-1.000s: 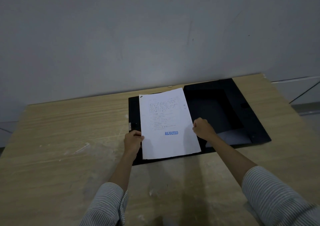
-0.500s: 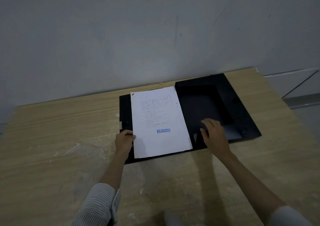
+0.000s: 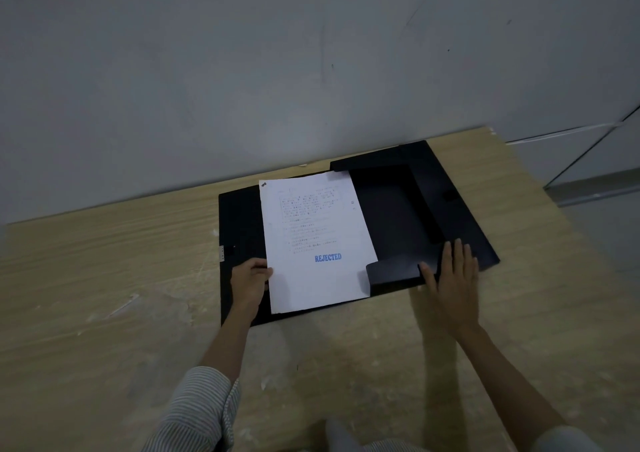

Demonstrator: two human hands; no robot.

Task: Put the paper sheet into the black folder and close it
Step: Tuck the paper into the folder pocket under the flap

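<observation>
Pinching paper sheet point(image 3: 313, 240) — left hand point(image 3: 250, 283); right hand point(image 3: 452, 275) flat on black folder point(image 3: 398, 209)

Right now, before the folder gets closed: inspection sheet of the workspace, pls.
Surface: wooden table, pale scuffs and white flecks.
Job's things: black folder lies open; sheet stamped REJECTED lies on its left half; bottom flap raised.
Clutter: nothing seen.
Grippers: left hand pinches the sheet's left edge; right hand flat, fingers spread, on the folder's near right edge by the flap.
Cables: nothing seen.
Surroundings: grey wall behind, marked; floor at right.
</observation>
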